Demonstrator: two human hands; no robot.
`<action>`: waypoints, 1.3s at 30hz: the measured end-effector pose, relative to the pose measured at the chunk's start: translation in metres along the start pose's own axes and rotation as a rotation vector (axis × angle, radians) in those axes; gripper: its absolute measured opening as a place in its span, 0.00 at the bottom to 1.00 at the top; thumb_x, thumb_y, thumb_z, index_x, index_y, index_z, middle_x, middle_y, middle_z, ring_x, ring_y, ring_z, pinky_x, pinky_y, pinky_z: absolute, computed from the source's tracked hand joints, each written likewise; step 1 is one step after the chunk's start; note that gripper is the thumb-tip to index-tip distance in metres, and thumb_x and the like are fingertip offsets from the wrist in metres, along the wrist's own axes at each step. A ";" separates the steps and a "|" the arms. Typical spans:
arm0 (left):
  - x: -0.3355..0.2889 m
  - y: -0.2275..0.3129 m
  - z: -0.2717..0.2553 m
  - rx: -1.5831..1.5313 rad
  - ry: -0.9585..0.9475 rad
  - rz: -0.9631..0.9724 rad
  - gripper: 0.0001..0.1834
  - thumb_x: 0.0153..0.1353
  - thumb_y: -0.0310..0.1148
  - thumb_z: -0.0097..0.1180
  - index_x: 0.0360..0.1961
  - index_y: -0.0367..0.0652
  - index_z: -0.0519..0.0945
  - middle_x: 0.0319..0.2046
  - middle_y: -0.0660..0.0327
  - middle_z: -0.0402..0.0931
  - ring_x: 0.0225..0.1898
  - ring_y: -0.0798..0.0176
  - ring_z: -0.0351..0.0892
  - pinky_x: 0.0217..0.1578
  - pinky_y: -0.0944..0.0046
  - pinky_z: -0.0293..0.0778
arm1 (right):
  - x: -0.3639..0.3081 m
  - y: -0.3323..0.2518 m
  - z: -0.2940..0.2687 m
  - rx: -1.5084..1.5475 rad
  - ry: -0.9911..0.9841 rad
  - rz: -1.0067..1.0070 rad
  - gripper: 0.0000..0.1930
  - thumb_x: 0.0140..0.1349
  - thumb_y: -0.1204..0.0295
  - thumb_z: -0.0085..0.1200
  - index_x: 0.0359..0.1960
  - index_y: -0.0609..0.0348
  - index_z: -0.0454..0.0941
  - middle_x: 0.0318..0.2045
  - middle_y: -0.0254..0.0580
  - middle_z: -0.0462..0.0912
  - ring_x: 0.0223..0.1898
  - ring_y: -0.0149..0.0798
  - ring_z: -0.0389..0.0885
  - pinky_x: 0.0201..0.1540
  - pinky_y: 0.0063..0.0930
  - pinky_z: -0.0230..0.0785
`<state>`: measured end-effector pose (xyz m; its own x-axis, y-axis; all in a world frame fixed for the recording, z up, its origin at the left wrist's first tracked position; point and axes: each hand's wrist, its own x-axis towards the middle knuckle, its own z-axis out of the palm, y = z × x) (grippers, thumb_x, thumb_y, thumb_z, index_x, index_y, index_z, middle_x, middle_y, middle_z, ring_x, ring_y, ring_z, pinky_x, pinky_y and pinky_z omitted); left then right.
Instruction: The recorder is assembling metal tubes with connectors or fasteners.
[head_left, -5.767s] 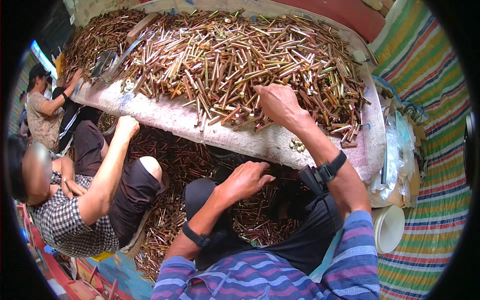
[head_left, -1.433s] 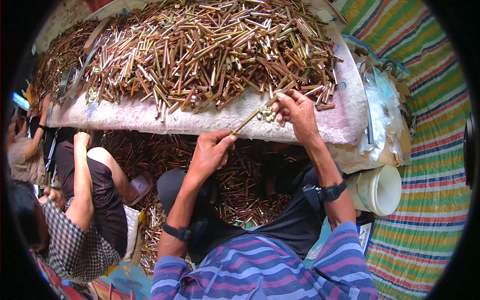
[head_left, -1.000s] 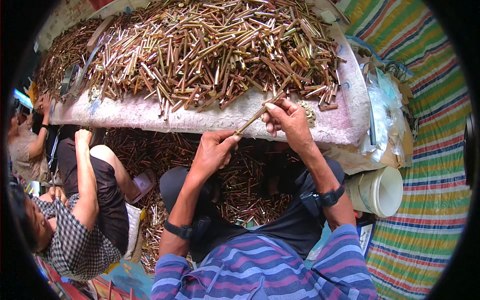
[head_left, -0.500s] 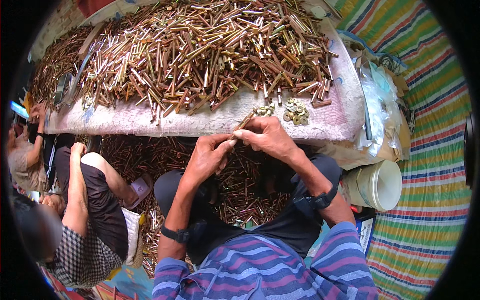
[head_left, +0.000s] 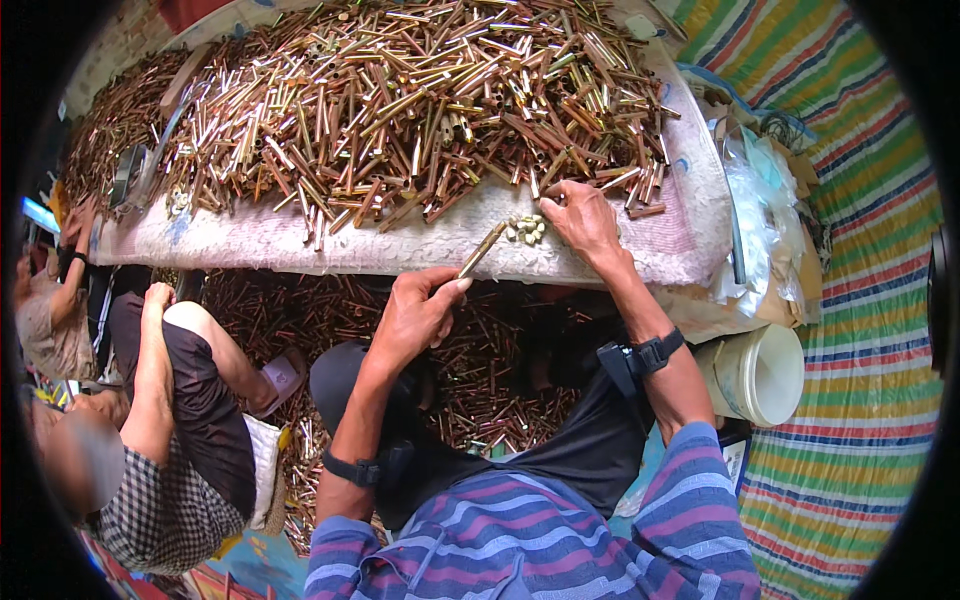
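Note:
My left hand (head_left: pixel 415 312) is closed around the lower end of a slim copper-coloured metal tube (head_left: pixel 483 249). The tube tilts up and to the right in front of the table edge. Out over the table, my right hand (head_left: pixel 588 225) has thumb and forefinger drawn together beside the near edge of a large heap of similar tubes (head_left: pixel 400 110). What lies between those fingertips, if anything, is hidden. A small cluster of pale brass-coloured caps or plugs (head_left: pixel 526 229) sits just left of my right hand. That hand covers the spot where flat washers lay.
The table (head_left: pixel 270 235) has a pale cloth cover. More tubes (head_left: pixel 480 400) fill the space under it, between my knees. A white bucket (head_left: pixel 730 375) stands by my right arm, near plastic bags (head_left: pixel 760 220). Another person (head_left: pixel 190 420) sits at the left.
My right hand has left the tube and moved forward and right onto the table, over the washers. My left hand keeps the tube, whose upper end is now exposed.

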<state>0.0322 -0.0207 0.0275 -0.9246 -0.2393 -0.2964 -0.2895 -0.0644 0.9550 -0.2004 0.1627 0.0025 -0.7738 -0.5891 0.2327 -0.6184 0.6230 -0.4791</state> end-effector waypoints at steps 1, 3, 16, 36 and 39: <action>0.000 0.000 -0.001 -0.001 0.002 0.000 0.15 0.71 0.35 0.57 0.49 0.33 0.83 0.23 0.67 0.75 0.14 0.76 0.67 0.13 0.71 0.62 | 0.000 0.000 -0.001 -0.004 0.007 -0.015 0.17 0.60 0.59 0.61 0.41 0.61 0.85 0.32 0.57 0.86 0.37 0.58 0.85 0.41 0.47 0.75; -0.001 -0.001 -0.002 0.004 0.001 0.005 0.15 0.71 0.35 0.57 0.49 0.33 0.83 0.24 0.67 0.76 0.15 0.76 0.67 0.13 0.71 0.62 | -0.001 -0.005 -0.006 0.079 -0.005 0.021 0.17 0.60 0.60 0.60 0.41 0.61 0.85 0.32 0.57 0.85 0.37 0.57 0.85 0.40 0.46 0.75; 0.000 -0.005 -0.003 0.001 -0.045 0.004 0.15 0.70 0.35 0.58 0.48 0.34 0.84 0.23 0.68 0.75 0.14 0.77 0.67 0.13 0.72 0.61 | -0.043 -0.047 -0.036 1.065 -0.223 0.188 0.13 0.70 0.70 0.58 0.51 0.64 0.82 0.36 0.41 0.87 0.29 0.29 0.85 0.29 0.19 0.78; -0.004 -0.001 -0.001 0.093 -0.060 0.027 0.15 0.70 0.35 0.59 0.49 0.34 0.83 0.14 0.72 0.67 0.13 0.77 0.65 0.14 0.71 0.58 | -0.051 -0.062 -0.045 0.718 -0.209 -0.141 0.12 0.61 0.77 0.65 0.47 0.62 0.86 0.35 0.33 0.84 0.36 0.23 0.79 0.39 0.19 0.71; -0.004 -0.001 -0.001 0.107 -0.054 0.029 0.15 0.70 0.35 0.59 0.49 0.35 0.83 0.14 0.72 0.67 0.13 0.77 0.64 0.14 0.70 0.58 | -0.047 -0.060 -0.049 0.631 -0.239 -0.189 0.12 0.60 0.77 0.65 0.47 0.60 0.86 0.33 0.34 0.83 0.36 0.24 0.77 0.39 0.22 0.71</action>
<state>0.0369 -0.0208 0.0274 -0.9441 -0.1867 -0.2718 -0.2847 0.0459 0.9575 -0.1342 0.1783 0.0620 -0.5649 -0.7999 0.2023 -0.4852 0.1237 -0.8656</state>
